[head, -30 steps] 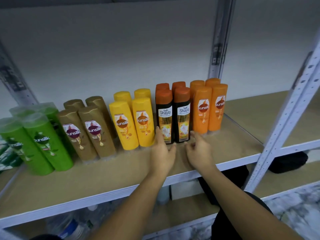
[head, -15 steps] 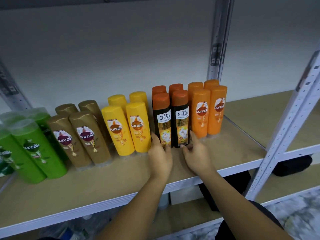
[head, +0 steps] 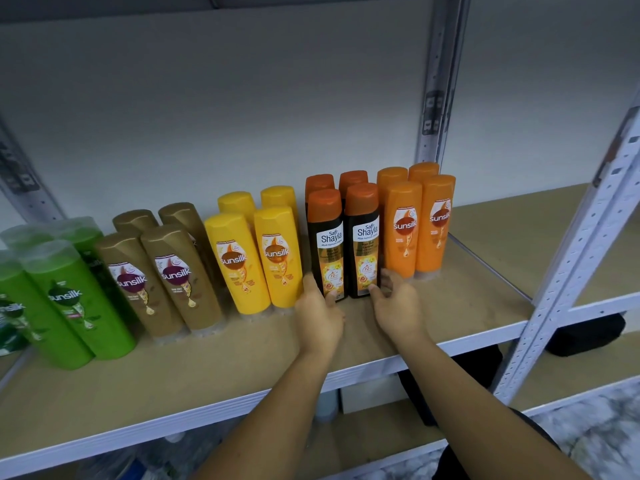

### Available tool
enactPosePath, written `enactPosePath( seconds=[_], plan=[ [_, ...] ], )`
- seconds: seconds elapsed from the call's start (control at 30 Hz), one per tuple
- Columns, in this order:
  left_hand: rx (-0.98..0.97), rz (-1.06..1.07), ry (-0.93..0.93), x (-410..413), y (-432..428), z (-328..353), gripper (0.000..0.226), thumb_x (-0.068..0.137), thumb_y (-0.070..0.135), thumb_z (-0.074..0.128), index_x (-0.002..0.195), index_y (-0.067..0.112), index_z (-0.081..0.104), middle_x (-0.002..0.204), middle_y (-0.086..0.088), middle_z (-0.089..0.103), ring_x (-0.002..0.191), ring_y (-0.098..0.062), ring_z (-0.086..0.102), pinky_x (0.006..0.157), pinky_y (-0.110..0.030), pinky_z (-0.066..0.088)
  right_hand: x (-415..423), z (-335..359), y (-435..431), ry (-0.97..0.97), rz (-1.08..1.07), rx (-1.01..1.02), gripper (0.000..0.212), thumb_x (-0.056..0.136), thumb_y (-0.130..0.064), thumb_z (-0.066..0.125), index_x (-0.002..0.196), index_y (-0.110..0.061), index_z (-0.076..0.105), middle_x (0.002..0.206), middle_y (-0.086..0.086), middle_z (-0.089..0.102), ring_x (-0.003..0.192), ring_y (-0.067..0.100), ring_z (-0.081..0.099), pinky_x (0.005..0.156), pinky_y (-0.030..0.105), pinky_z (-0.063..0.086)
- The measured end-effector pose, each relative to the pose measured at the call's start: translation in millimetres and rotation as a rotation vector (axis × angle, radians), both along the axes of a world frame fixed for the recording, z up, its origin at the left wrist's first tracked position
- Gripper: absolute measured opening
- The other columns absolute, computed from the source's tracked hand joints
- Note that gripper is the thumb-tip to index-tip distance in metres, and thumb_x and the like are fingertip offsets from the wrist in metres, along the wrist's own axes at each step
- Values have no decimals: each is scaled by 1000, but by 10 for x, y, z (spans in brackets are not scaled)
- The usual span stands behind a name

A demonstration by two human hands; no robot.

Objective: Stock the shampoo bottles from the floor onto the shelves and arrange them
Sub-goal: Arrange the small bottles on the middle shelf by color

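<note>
Front pair of Safi Shayla btls [head: 330, 251] upright mid shelf [head: 242, 375], back from front edge, btwn yellow Sunsilk btls [head: 256, 261] & orange Sunsilk btls [head: 420, 226]. L hand [head: 320, 317] fingers straight, touching left btl's lower front. R hand [head: 398, 306] fingers loosely apart, touching right btl's bottom corner.

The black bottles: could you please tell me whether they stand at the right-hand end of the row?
No, the orange bottles stand to the right of the black bottles and end the row.
</note>
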State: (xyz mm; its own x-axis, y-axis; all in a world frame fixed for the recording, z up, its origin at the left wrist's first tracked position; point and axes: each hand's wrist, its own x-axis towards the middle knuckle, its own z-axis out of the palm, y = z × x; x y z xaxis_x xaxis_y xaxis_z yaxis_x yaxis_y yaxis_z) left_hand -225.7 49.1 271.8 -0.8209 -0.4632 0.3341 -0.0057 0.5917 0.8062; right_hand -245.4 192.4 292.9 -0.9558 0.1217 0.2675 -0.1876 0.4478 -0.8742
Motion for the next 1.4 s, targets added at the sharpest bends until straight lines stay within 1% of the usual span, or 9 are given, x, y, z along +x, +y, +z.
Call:
enactPosePath(
  seconds=[0.4, 0.57, 0.67, 0.8, 0.93, 1.03, 1.13, 1.27, 1.4],
  plan=[
    [-44, 0, -52, 15, -16, 32, 33, 98, 22, 57, 125, 28, 39, 92, -5, 70, 71, -23, 71, 62, -44, 61, -40, -10, -43, -1, -70, -7, 31, 91, -20, 70, 120, -11, 65, 110, 5, 72, 102, 21, 67, 88, 36, 55],
    [-119, 6, 72, 210, -7, 109, 47, 97, 26, 59, 142, 20, 46, 116, -4, 69, 90, -22, 69, 77, -36, 59, -1, 82, 57, -59, 13, -65, 36, 91, -24, 72, 122, -8, 65, 112, 4, 71, 104, 16, 65, 90, 33, 52],
    [-89, -22, 163, 402, 80, 180, 40, 93, 18, 66, 132, 17, 59, 117, -1, 67, 90, -17, 66, 78, -33, 57, 80, 103, 277, -76, 69, -9, 38, 92, -27, 71, 125, -10, 64, 115, 1, 70, 103, 12, 63, 89, 28, 49],
    [-194, -213, 113, 416, 304, 208, 28, 93, 20, 65, 120, 15, 67, 108, -2, 67, 84, -15, 64, 79, -38, 55, 110, 114, 592, -59, 30, 113, 31, 93, -26, 68, 121, -14, 65, 105, -1, 68, 92, 10, 59, 78, 24, 42],
    [-243, -354, 68, 273, 697, 278, 39, 95, 27, 63, 132, 16, 61, 119, -3, 68, 88, -16, 64, 83, -33, 53, 2, 126, 886, -79, -79, 70, 33, 92, -23, 67, 124, -17, 58, 102, -2, 62, 98, 19, 63, 78, 27, 42],
    [-172, -344, 66, 145, 924, 337, 52, 95, 28, 63, 144, 16, 50, 126, -5, 66, 102, -24, 65, 89, -35, 52, -99, 162, 1016, -92, -110, 10, 51, 92, -25, 69, 137, -17, 47, 122, 3, 59, 106, 18, 58, 83, 30, 42],
    [-159, -323, 45, 26, 1031, 324, 56, 96, 29, 63, 148, 18, 45, 120, -9, 68, 102, -28, 66, 85, -36, 53, -217, 185, 1085, -119, -78, -8, 64, 92, -30, 69, 147, -16, 39, 140, 2, 53, 121, 23, 56, 95, 35, 44],
    [-179, -326, 25, -46, 1018, 271, 52, 97, 29, 62, 146, 19, 47, 114, -8, 70, 97, -28, 67, 80, -37, 56, -301, 189, 1068, -123, -50, -83, 49, 95, -25, 67, 138, -17, 46, 131, 0, 61, 118, 19, 59, 96, 36, 48],
    [-207, -388, 52, 3, 968, 322, 46, 97, 23, 63, 141, 14, 55, 124, -5, 67, 107, -22, 64, 92, -31, 53, -270, 225, 1045, -128, -78, -6, 45, 94, -27, 65, 136, -16, 50, 125, 3, 65, 114, 21, 61, 93, 35, 49]
  ],
)
